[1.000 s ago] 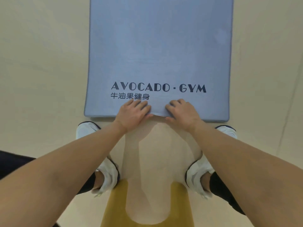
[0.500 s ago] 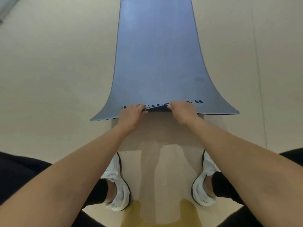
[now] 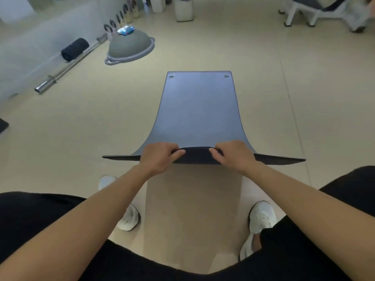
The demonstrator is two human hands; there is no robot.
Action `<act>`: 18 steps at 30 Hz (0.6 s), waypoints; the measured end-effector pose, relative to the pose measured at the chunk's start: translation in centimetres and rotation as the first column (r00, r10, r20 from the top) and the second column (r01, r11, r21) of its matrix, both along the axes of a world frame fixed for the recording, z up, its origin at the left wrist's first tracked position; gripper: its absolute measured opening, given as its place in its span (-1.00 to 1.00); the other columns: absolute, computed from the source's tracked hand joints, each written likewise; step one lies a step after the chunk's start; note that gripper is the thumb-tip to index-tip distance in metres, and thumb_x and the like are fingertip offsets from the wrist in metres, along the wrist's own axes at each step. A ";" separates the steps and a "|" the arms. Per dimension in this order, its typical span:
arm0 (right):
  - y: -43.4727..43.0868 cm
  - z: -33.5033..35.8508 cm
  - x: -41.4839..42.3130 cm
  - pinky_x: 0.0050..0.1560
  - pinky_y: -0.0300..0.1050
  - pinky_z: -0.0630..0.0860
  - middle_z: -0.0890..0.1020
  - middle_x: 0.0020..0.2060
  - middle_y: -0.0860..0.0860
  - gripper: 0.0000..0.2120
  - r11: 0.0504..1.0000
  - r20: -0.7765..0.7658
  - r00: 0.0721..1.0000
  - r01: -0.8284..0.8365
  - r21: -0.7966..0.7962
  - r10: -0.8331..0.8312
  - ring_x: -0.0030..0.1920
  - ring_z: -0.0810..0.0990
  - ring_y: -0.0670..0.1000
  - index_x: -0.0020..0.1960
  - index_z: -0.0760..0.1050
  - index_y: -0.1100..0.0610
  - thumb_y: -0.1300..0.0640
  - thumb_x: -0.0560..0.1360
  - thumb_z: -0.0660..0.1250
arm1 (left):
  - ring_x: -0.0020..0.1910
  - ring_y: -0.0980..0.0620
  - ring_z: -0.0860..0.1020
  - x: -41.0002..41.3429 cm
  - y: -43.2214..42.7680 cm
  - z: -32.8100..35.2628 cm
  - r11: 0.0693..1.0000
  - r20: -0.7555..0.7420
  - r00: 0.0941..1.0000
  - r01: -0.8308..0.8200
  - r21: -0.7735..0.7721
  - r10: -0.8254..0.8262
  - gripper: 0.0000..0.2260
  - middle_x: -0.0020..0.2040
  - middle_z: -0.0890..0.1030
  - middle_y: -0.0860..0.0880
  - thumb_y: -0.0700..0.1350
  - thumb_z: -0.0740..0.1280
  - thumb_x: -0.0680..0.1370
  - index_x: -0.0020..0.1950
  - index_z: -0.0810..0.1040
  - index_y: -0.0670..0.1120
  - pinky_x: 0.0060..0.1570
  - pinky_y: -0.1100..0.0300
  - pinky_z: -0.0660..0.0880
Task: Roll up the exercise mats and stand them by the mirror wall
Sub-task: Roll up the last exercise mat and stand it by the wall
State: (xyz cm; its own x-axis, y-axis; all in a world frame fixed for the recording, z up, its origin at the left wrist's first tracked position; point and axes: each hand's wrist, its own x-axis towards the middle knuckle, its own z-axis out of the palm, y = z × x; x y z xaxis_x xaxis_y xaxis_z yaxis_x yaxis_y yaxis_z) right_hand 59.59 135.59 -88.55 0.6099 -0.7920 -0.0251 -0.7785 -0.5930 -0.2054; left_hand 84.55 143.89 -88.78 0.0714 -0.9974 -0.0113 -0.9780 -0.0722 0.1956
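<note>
Blue exercise mat lifted at its near edge, pinched by left hand and right hand; rolling barely begun.

Both arms extended forward, left hand and right hand curled, pinching closed, knuckles up

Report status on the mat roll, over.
Left hand and right hand both gripping near edge of blue mat, lifted and curling. Roll just begun. Floor beside mat clear.
</note>
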 end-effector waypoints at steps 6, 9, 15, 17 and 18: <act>2.4 2.5 0.6 -0.43 -0.21 0.19 0.47 -0.49 -0.04 -0.57 0.998 -0.048 0.998 -0.030 -0.047 0.028 -0.48 0.39 -0.07 -0.34 0.42 0.04 -0.15 0.63 0.22 | -0.36 0.07 0.50 0.6 2.6 2.1 0.996 0.040 0.996 0.082 -0.031 -0.080 -0.57 -0.39 0.51 0.08 0.29 0.15 0.64 -0.21 0.57 0.05 -0.29 0.17 0.40; 3.2 3.0 1.0 -0.43 -0.20 0.12 0.35 -0.55 -0.08 -0.52 0.998 -0.061 0.998 -0.023 -0.055 0.020 -0.52 0.29 -0.08 -0.42 0.27 0.00 -0.12 0.62 0.25 | -0.40 0.07 0.47 0.9 2.9 2.0 0.995 0.016 0.995 0.095 -0.031 -0.094 -0.56 -0.43 0.47 0.07 0.27 0.18 0.63 -0.30 0.50 0.03 -0.34 0.19 0.34; 2.2 0.0 -0.3 -0.34 -0.27 0.23 0.57 -0.31 -0.09 -0.74 0.998 0.000 1.000 0.000 -0.066 0.000 -0.33 0.48 -0.11 -0.13 0.51 -0.02 -0.18 0.61 0.30 | -0.37 -0.02 0.51 0.7 1.6 -1.3 0.993 -0.060 0.993 0.106 0.049 -0.103 -0.53 -0.40 0.53 -0.03 0.23 0.20 0.64 -0.27 0.55 -0.08 -0.32 0.13 0.35; 1.4 -2.7 -1.1 -0.19 -0.19 0.39 0.65 -0.13 -0.02 -0.76 0.986 0.031 0.998 -0.051 -0.161 0.057 -0.13 0.59 0.02 0.06 0.60 0.05 -0.11 0.57 0.39 | -0.35 -0.05 0.53 1.0 0.8 -3.7 0.992 -0.107 0.993 0.058 0.116 -0.045 -0.51 -0.37 0.55 -0.05 0.23 0.21 0.64 -0.25 0.56 -0.12 -0.34 0.14 0.32; 1.2 -4.4 -1.7 -0.09 -0.08 0.47 0.66 -0.05 0.04 -0.70 0.976 0.033 0.995 -0.082 -0.202 0.091 -0.04 0.61 0.10 0.15 0.61 0.10 -0.07 0.54 0.43 | -0.33 -0.05 0.53 1.2 0.5 -5.1 0.986 -0.123 0.992 0.035 0.160 -0.015 -0.51 -0.36 0.56 -0.05 0.23 0.21 0.64 -0.23 0.57 -0.12 -0.35 0.14 0.31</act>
